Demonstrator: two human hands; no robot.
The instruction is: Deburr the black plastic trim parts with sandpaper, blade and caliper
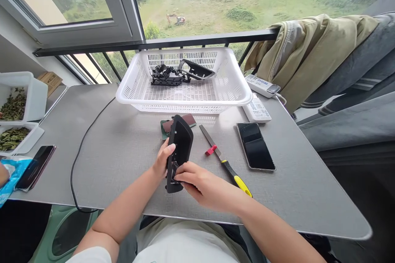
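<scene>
My left hand [162, 160] is closed round the left edge of a black plastic housing [183, 137], tilted up on its side above the table. At the lower end of its hollow, the fingers of my right hand [202, 184] are pinched together; what lies between them is hidden. Behind the housing are a brown-red sheet [189, 120] that looks like sandpaper and a green piece [163, 130]. To the right lies a flat file [231, 169] with a black and yellow handle, and a small red piece [211, 150] sits at its blade.
A white plastic basket [185, 102] holding black plastic parts [168, 76] stands at the back. Right of the file lies a phone [256, 146], with white boxes [257, 109] behind. A black cable [74, 160] crosses the left side. Another person's hand [3, 175] touches a blue packet [15, 176].
</scene>
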